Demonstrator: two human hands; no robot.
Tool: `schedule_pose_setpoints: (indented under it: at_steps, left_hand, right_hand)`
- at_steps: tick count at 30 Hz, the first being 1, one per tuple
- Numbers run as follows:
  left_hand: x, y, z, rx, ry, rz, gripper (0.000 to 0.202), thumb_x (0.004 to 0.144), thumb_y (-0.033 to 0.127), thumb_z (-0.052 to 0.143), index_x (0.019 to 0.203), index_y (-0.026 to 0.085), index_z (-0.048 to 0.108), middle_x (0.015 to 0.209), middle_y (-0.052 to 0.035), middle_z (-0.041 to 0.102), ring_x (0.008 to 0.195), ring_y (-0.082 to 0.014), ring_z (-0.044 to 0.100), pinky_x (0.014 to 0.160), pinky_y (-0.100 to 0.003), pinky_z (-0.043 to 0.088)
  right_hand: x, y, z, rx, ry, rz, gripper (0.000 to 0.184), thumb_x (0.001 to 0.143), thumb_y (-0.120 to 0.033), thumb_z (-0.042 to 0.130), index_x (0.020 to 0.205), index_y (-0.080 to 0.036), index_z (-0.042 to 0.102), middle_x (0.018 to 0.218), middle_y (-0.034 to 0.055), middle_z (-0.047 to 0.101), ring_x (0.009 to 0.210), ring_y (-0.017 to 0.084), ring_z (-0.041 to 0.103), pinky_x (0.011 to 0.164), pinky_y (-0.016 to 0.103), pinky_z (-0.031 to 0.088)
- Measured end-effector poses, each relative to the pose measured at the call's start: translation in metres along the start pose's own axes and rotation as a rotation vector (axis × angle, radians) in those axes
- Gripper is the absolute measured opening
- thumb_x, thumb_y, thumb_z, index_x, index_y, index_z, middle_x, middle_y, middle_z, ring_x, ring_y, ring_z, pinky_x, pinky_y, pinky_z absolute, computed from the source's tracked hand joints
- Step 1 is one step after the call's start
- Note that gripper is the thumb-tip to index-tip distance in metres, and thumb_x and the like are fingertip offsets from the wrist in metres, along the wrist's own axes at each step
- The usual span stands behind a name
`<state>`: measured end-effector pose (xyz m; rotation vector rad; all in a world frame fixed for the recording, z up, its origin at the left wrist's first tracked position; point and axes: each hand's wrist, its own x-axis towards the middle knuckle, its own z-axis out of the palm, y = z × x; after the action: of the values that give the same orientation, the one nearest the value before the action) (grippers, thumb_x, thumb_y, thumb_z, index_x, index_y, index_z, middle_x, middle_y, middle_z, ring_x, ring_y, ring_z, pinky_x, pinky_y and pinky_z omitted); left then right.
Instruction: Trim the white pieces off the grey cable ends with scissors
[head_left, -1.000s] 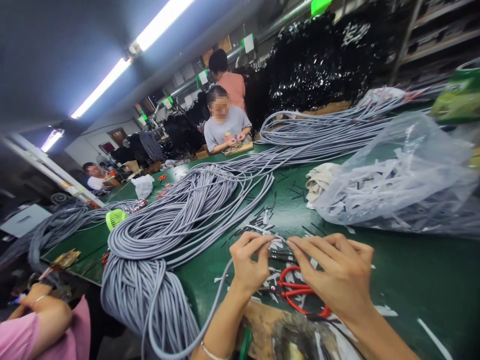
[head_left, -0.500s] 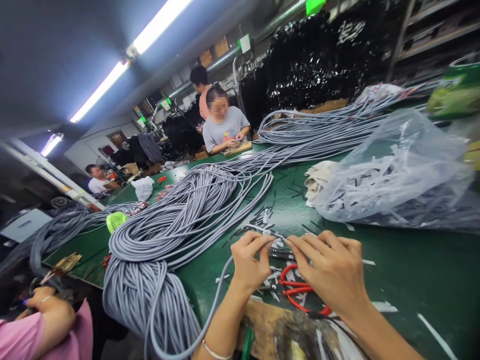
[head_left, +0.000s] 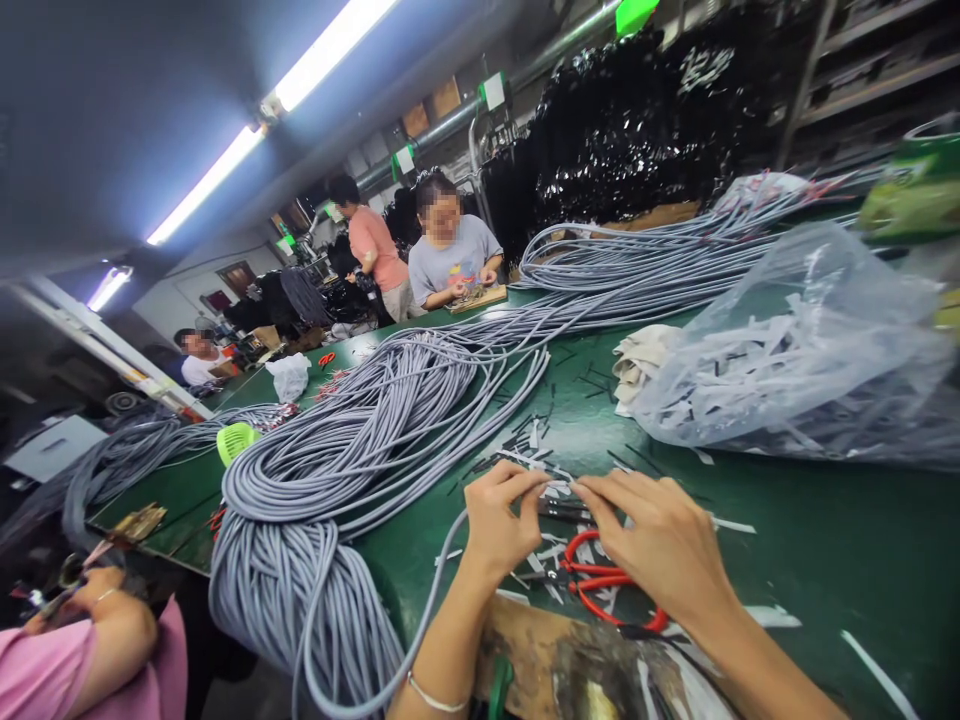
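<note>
My left hand (head_left: 499,525) is closed in a pinch on a grey cable (head_left: 444,570), which runs up to it from the big coil on the left. Close to it, thumb and fingers of my right hand (head_left: 656,535) pinch together at the cable's end. A small pale bit shows between the two hands, too small to make out. Below the right hand lie red-handled scissors (head_left: 600,580), partly covered by that hand. White and black scraps (head_left: 534,440) are scattered around. A stained wooden board (head_left: 525,635) lies nearest me, between my forearms.
Large coils of grey cable (head_left: 322,460) cover the green table (head_left: 810,540) on my left and run toward the back right. A clear bag of white strips (head_left: 780,370) rests at right beside a crumpled cloth (head_left: 641,360). Co-workers are across the table and at lower left.
My two hands keep almost the same pinched pose close together. In the background, a standing person in an orange shirt has moved left, out from behind the seated co-worker.
</note>
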<state>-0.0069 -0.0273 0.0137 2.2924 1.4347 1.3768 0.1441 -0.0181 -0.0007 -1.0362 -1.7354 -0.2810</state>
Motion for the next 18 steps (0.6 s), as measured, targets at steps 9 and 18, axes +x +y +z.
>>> schedule_pose_setpoints:
  at_steps: [9,18]
  left_hand:
    - [0.002,-0.001,0.004,-0.038,0.031,-0.117,0.019,0.078,0.011,0.054,0.076,0.016,0.073,0.063,-0.0038,0.064,0.054,-0.0121,0.055,0.05,-0.021,0.042]
    - [0.003,0.0,0.0,-0.073,0.052,-0.015,0.021,0.078,0.011,0.052,0.077,0.015,0.072,0.067,-0.0059,0.066,0.06,-0.0141,0.059,0.056,-0.023,0.048]
  right_hand:
    - [-0.002,-0.018,0.001,0.505,-0.16,0.039,0.033,0.088,-0.03,0.047,0.061,-0.021,0.064,0.054,-0.0006,0.063,0.047,0.011,0.059,0.046,0.02,0.045]
    - [0.005,-0.008,-0.003,0.239,0.017,0.147,0.032,0.086,-0.041,0.047,0.082,-0.021,0.071,0.054,0.0,0.061,0.043,0.012,0.055,0.045,0.022,0.043]
